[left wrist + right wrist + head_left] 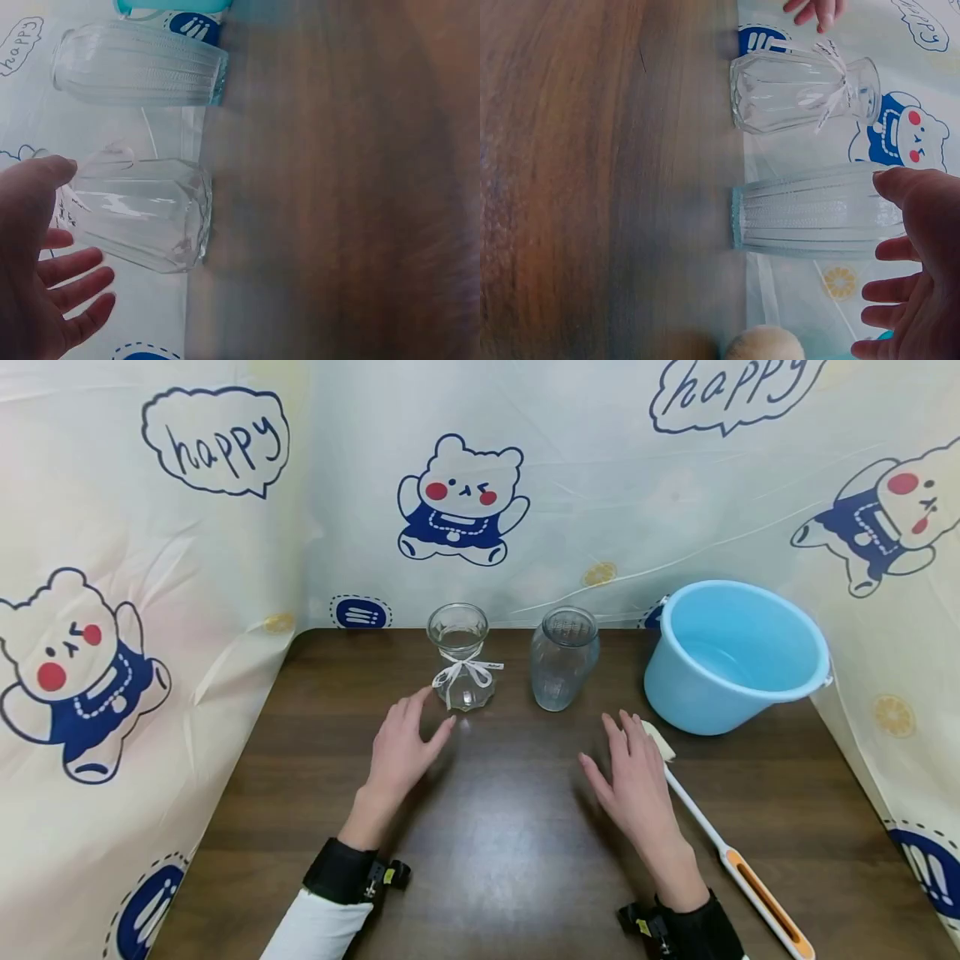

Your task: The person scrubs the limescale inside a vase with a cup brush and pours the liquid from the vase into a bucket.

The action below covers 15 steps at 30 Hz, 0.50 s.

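A clear glass vase with a white ribbon bow (460, 656) (142, 214) (802, 90) stands at the back of the dark wooden table (495, 852). Beside it on the right stands a ribbed, pale blue glass vase (562, 657) (142, 64) (814, 217). My left hand (405, 745) (37, 262) hovers open just in front and left of the ribboned vase, fingers straight, holding nothing. My right hand (637, 777) (915, 285) is open too, in front and right of the ribbed vase, next to a long brush.
A light blue plastic bucket (735, 652) stands at the back right. A white brush with an orange-inlaid handle (727, 852) lies diagonally by my right hand, its sponge head (765, 343) toward the bucket. Cartoon-bear printed sheets (465, 502) wall the table on three sides.
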### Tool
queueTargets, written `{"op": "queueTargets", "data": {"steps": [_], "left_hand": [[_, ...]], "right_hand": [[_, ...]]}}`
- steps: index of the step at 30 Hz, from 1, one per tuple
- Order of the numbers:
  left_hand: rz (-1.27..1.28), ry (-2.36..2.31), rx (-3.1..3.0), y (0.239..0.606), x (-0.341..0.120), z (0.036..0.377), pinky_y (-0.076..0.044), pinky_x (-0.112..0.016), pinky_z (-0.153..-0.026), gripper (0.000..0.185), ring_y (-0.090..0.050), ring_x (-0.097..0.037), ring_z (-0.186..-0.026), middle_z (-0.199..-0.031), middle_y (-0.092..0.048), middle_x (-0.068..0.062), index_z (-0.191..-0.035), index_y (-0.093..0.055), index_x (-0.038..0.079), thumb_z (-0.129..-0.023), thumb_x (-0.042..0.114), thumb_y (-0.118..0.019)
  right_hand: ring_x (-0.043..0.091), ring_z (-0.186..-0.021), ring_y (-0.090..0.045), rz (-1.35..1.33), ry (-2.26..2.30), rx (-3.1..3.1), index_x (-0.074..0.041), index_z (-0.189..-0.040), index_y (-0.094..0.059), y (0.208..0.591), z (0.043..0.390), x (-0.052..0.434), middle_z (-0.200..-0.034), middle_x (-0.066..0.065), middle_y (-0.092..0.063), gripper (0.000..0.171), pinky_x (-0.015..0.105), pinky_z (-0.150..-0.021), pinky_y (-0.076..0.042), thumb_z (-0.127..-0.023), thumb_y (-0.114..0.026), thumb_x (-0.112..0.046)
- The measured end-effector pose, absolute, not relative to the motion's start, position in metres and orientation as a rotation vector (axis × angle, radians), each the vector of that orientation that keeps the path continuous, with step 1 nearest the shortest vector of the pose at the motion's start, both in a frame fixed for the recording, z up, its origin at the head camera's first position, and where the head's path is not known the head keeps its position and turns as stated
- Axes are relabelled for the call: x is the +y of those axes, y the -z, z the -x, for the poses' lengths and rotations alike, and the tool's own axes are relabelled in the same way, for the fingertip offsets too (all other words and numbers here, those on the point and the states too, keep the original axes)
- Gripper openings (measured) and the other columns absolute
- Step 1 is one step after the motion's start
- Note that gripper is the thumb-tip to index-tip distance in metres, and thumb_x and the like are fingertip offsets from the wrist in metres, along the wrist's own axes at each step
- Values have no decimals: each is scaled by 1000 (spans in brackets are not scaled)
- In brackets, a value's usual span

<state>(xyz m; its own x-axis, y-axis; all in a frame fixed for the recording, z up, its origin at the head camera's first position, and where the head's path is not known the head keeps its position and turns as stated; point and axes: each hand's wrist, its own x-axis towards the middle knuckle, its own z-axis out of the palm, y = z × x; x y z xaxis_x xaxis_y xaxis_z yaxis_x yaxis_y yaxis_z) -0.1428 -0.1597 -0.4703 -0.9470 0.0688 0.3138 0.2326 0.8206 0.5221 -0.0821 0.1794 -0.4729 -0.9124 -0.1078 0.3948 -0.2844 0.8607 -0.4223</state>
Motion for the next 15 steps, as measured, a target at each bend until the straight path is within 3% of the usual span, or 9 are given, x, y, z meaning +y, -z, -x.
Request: {"op": "queueTargets", "data": {"steps": [8,15], "left_hand": [[124,1318,-2552,466,-157,189,-41,-53,-113,102,-47,-29,-139,-152,-48,-14,-165,-24,13,-89,53,-79],[124,1524,-2539,461,-151,224,-33,-58,-119,107,-37,-29,-148,-161,-39,-11,-166,-23,18,-85,55,-82]], "right_hand": [[53,-146,-34,-283,-684,-2711,4,-148,-49,470,82,178,-153,33,-42,66,70,-114,-31,-96,-75,-29],[52,-138,-43,-282,-666,-2702,4,-146,-51,471,79,178,-148,33,-47,66,69,-110,-37,-95,-76,-30]]}}
